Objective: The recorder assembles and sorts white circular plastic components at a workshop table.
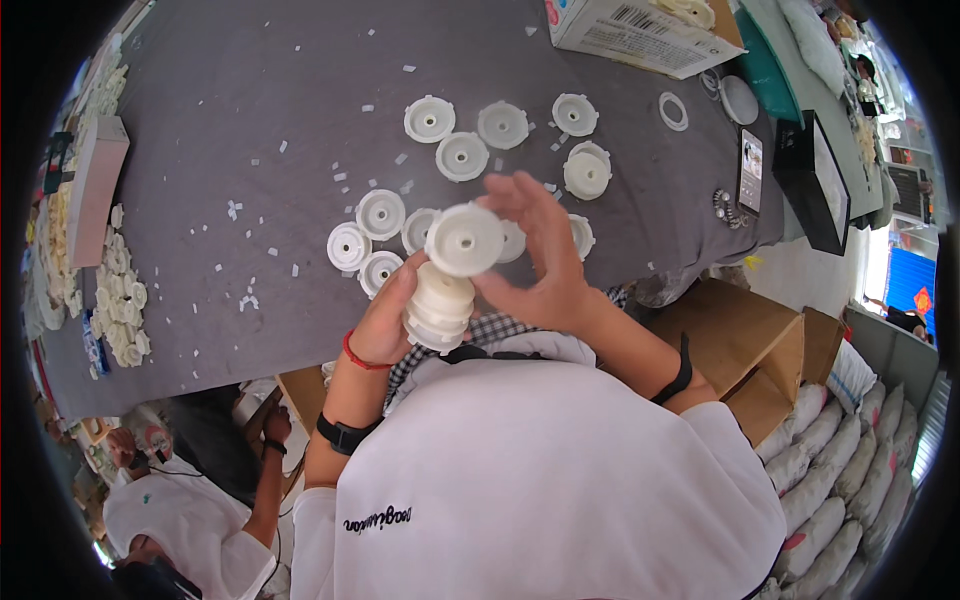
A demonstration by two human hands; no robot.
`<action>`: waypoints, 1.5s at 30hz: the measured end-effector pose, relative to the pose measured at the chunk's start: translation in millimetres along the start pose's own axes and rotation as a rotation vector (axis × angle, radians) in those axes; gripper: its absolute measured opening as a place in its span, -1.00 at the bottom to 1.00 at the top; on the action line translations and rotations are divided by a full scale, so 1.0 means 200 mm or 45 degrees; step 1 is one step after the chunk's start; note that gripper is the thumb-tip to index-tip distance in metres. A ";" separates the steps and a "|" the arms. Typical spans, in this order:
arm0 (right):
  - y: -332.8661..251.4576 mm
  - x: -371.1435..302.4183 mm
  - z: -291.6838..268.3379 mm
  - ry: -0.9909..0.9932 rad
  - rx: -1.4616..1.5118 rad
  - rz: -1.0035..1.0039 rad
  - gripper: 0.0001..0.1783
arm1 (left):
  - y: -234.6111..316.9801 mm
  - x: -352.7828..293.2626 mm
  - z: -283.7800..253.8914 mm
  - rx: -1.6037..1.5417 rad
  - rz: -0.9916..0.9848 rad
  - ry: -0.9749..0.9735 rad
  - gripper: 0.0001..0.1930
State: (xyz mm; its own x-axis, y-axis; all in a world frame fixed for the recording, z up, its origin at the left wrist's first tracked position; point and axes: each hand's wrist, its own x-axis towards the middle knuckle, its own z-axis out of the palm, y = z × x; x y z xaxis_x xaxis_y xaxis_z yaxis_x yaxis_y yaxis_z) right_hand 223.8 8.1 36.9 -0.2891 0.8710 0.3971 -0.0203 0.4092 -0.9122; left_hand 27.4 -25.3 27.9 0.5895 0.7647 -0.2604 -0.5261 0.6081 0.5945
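Observation:
My left hand is wrapped round a stack of white plastic caps, held close to my body above the table's near edge. At the top of this stack, a round white cap with a small centre hole and edge tabs is tilted face up; the left thumb is at its rim. Beside it on the right is my right hand, fingers apart and curved about the cap's edge, slightly blurred. Whether its fingertips touch the cap is hard to see. Several similar caps, such as this one, lie beyond my hands, some partly hidden.
The table has a grey cloth strewn with small white scraps. A carton stands at the far right, near a phone and a black box. Piled white parts lie left. A co-worker sits at lower left.

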 end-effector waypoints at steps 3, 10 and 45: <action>0.07 0.19 -0.20 0.200 -0.324 -0.148 -0.14 | 0.00 0.00 -0.02 0.001 0.038 -0.004 -0.41; 0.04 0.69 -0.78 0.666 -0.947 -0.133 -0.35 | -0.01 -0.02 -0.02 -0.036 0.081 0.119 -0.44; 0.28 -0.01 -0.49 0.240 -1.088 0.572 -0.55 | -0.04 0.01 -0.03 -0.103 -0.006 0.193 -0.48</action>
State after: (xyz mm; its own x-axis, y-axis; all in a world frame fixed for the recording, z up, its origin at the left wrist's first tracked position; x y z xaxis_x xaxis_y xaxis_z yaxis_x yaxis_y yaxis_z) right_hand 318.0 56.0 -4.9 0.0581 0.9924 0.1086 0.7748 0.0238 -0.6318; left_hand 29.1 -26.7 18.8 0.4959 0.7815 -0.3787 -0.5748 0.6223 0.5314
